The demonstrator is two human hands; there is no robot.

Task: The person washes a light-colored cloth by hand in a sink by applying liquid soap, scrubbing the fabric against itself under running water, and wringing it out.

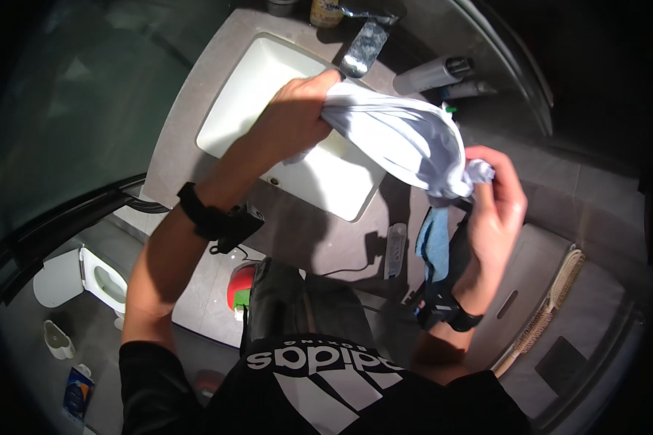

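A white cloth [392, 128], seemingly wet, is stretched between my hands above the white washbasin [353, 215]. My left hand [305, 111] grips its bunched end over the middle of the basin, and a little of the fabric shows below the fist. My right hand [495, 196] pinches a knotted-looking end with thumb and fingers, to the right of the basin. Between the hands the cloth spreads into wide folds. Behind it stands the faucet [365, 49], partly above the basin's back edge. Both wrists wear black straps with small devices.
A bottle [424, 76] lies on the back right of the grey countertop [179, 136]. A blue cloth [435, 244] hangs by the right forearm, near a slim white object [395, 250]. A long-handled brush [555, 293] rests at the right. A toilet [103, 280] is at the lower left.
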